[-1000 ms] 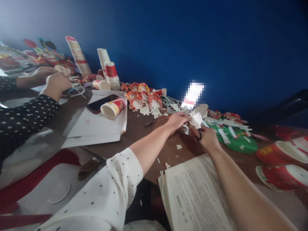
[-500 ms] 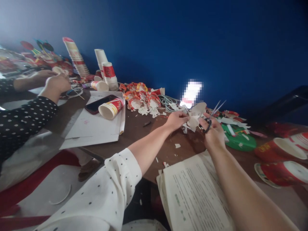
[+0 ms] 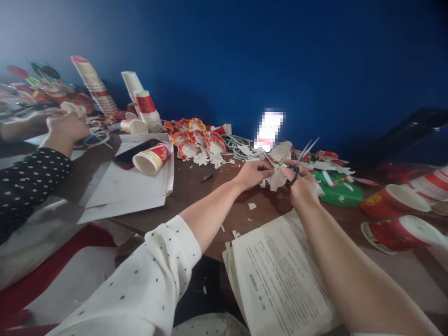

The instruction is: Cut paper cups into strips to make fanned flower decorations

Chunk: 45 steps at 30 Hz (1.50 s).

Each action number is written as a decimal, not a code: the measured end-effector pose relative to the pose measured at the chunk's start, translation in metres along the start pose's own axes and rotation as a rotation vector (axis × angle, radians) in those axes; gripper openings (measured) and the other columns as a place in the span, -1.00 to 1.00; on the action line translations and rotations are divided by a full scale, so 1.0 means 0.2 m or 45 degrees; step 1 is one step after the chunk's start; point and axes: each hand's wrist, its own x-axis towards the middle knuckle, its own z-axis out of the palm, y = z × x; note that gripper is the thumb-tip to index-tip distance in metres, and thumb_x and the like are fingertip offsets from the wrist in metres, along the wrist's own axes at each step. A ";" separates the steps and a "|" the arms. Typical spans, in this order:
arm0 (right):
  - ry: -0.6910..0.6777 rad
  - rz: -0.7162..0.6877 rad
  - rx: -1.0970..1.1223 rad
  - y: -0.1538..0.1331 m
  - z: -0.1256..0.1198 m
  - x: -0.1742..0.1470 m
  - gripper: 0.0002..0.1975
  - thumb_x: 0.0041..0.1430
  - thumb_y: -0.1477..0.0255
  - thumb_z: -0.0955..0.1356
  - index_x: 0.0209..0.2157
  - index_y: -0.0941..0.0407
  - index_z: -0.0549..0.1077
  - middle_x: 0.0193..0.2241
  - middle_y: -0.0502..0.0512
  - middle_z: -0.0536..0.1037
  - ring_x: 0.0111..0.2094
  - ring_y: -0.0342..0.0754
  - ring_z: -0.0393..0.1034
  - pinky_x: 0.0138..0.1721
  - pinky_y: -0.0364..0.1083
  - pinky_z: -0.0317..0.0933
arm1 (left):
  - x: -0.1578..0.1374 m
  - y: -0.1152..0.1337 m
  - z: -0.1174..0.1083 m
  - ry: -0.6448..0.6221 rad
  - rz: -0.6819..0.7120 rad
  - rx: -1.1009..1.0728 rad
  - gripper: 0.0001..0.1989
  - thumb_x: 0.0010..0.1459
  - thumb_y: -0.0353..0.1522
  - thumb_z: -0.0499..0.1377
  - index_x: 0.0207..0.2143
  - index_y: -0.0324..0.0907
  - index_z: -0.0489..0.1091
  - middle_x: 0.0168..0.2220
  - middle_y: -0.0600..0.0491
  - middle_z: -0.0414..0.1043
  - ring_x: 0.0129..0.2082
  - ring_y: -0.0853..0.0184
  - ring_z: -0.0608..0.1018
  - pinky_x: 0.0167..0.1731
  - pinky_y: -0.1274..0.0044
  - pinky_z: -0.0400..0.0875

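My left hand (image 3: 254, 174) pinches a pale, cut-up paper cup (image 3: 278, 179) by its left side, over the middle of the table. On the cup's other side, my right hand (image 3: 305, 187) has its fingers round the dark handles of a pair of scissors (image 3: 306, 152). The blades point up and away, slightly parted and clear of the paper. My right fingertips also touch the cut paper. Behind my hands lie loose paper scraps and a lit phone (image 3: 269, 130) leaning on the wall.
A green disc (image 3: 341, 192) with scraps lies right of my hands, red paper cups (image 3: 392, 200) beyond it. Red-and-white cut cups (image 3: 198, 144) are heaped left. Printed sheets (image 3: 276, 270) lie at the near edge. A co-worker's hand (image 3: 68, 128) is at far left.
The view has swung slightly right, so the table things appear further left. Both hands stay at the cut paper cup, which has turned a little. The scissors are tilted more upright.
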 end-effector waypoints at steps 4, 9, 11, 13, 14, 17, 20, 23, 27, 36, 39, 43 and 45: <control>0.019 0.015 0.004 -0.01 0.01 0.00 -0.62 -0.25 0.29 0.54 -0.29 0.09 0.57 -0.54 -0.07 0.53 -0.45 -0.06 0.47 -0.45 -0.12 0.32 | 0.00 0.00 0.00 0.024 -0.080 -0.126 -0.82 0.00 -0.29 0.26 -0.40 -0.25 0.49 -0.52 0.12 0.40 -0.52 0.47 0.36 -0.36 0.56 0.28; 0.003 0.033 -0.004 -0.01 0.01 -0.02 -0.60 -0.26 0.30 0.55 -0.28 0.09 0.58 -0.52 -0.06 0.53 -0.47 -0.10 0.45 -0.46 -0.14 0.30 | 0.01 -0.02 0.00 0.045 -0.141 -0.232 -0.79 0.03 -0.27 0.25 -0.39 -0.26 0.49 -0.58 0.13 0.34 -0.58 0.49 0.31 -0.44 0.58 0.24; -0.019 0.039 -0.011 -0.01 0.01 -0.02 -0.59 -0.24 0.30 0.54 -0.25 0.10 0.58 -0.51 -0.05 0.53 -0.47 -0.10 0.44 -0.45 -0.14 0.30 | 0.02 -0.04 0.00 0.051 -0.153 -0.265 -0.79 0.02 -0.26 0.25 -0.39 -0.26 0.49 -0.59 0.13 0.34 -0.58 0.48 0.31 -0.45 0.58 0.24; -0.041 0.024 -0.017 0.00 0.01 -0.02 -0.59 -0.21 0.30 0.54 -0.24 0.11 0.58 -0.50 -0.04 0.54 -0.47 -0.10 0.44 -0.45 -0.14 0.30 | 0.03 -0.05 0.01 0.058 -0.164 -0.286 -0.78 0.03 -0.25 0.25 -0.40 -0.25 0.48 -0.59 0.12 0.35 -0.58 0.47 0.32 -0.46 0.57 0.25; -0.053 0.018 -0.015 0.00 0.00 -0.02 -0.59 -0.20 0.30 0.53 -0.23 0.11 0.58 -0.49 -0.04 0.54 -0.46 -0.10 0.44 -0.45 -0.13 0.29 | 0.03 -0.05 0.01 0.061 -0.169 -0.284 -0.78 0.04 -0.25 0.25 -0.40 -0.25 0.47 -0.58 0.11 0.35 -0.58 0.46 0.33 -0.46 0.56 0.25; -0.077 0.017 -0.017 -0.01 0.01 -0.02 -0.60 -0.20 0.29 0.53 -0.25 0.12 0.57 -0.47 -0.02 0.54 -0.45 -0.09 0.43 -0.44 -0.13 0.28 | 0.02 -0.03 0.00 0.065 -0.165 -0.211 -0.77 0.07 -0.23 0.23 -0.40 -0.24 0.47 -0.58 0.11 0.37 -0.57 0.45 0.34 -0.45 0.56 0.26; -0.071 0.022 -0.046 -0.02 0.01 -0.03 -0.60 -0.22 0.27 0.54 -0.28 0.13 0.57 -0.49 -0.02 0.53 -0.45 -0.09 0.42 -0.44 -0.12 0.26 | 0.01 -0.01 -0.01 0.072 -0.080 -0.006 -0.76 0.09 -0.22 0.21 -0.42 -0.25 0.47 -0.54 0.09 0.40 -0.52 0.42 0.38 -0.41 0.56 0.28; -0.081 0.025 -0.071 -0.03 0.02 -0.04 -0.58 -0.23 0.25 0.54 -0.28 0.13 0.56 -0.51 -0.03 0.52 -0.47 -0.10 0.40 -0.43 -0.12 0.26 | 0.01 0.00 -0.01 0.073 0.047 0.175 -0.77 0.11 -0.25 0.18 -0.44 -0.25 0.46 -0.48 0.07 0.45 -0.44 0.40 0.43 -0.35 0.56 0.29; -0.008 -0.015 -0.131 -0.03 0.01 -0.03 -0.57 -0.23 0.26 0.55 -0.26 0.12 0.56 -0.53 -0.05 0.50 -0.48 -0.12 0.37 -0.44 -0.13 0.24 | 0.01 -0.02 0.00 0.012 0.002 0.099 -0.76 0.08 -0.22 0.23 -0.36 -0.24 0.48 -0.42 0.06 0.48 -0.40 0.39 0.46 -0.31 0.55 0.32; 0.108 -0.079 -0.051 0.00 0.01 -0.01 -0.60 -0.22 0.28 0.53 -0.27 0.13 0.53 -0.46 -0.03 0.52 -0.48 -0.15 0.35 -0.44 -0.14 0.22 | 0.04 -0.04 0.02 -0.148 -0.325 -0.475 -0.55 -0.21 -0.41 0.44 -0.22 -0.30 0.41 -0.39 0.00 0.51 -0.46 0.36 0.53 -0.39 0.51 0.41; 0.092 -0.059 -0.058 0.00 0.01 0.00 -0.58 -0.21 0.27 0.52 -0.25 0.11 0.53 -0.52 -0.07 0.49 -0.51 -0.15 0.34 -0.47 -0.15 0.21 | 0.05 -0.05 0.01 0.018 -0.305 -0.532 -0.52 -0.18 -0.44 0.42 -0.16 -0.30 0.39 -0.42 0.04 0.50 -0.48 0.37 0.53 -0.37 0.50 0.42; -0.055 0.009 -0.088 -0.02 0.00 -0.01 -0.55 -0.24 0.25 0.54 -0.23 0.09 0.54 -0.55 -0.06 0.50 -0.49 -0.10 0.39 -0.47 -0.14 0.23 | 0.06 -0.05 -0.01 0.257 -0.238 -0.608 -0.59 -0.13 -0.42 0.40 -0.18 -0.26 0.40 -0.39 0.07 0.50 -0.44 0.40 0.52 -0.33 0.52 0.41; -0.169 0.057 -0.092 -0.01 0.01 -0.02 -0.55 -0.26 0.26 0.54 -0.24 0.08 0.54 -0.54 -0.06 0.51 -0.48 -0.08 0.41 -0.47 -0.12 0.26 | 0.06 -0.05 -0.02 0.353 -0.224 -0.678 -0.64 -0.11 -0.41 0.38 -0.22 -0.24 0.39 -0.38 0.08 0.50 -0.44 0.43 0.50 -0.35 0.56 0.39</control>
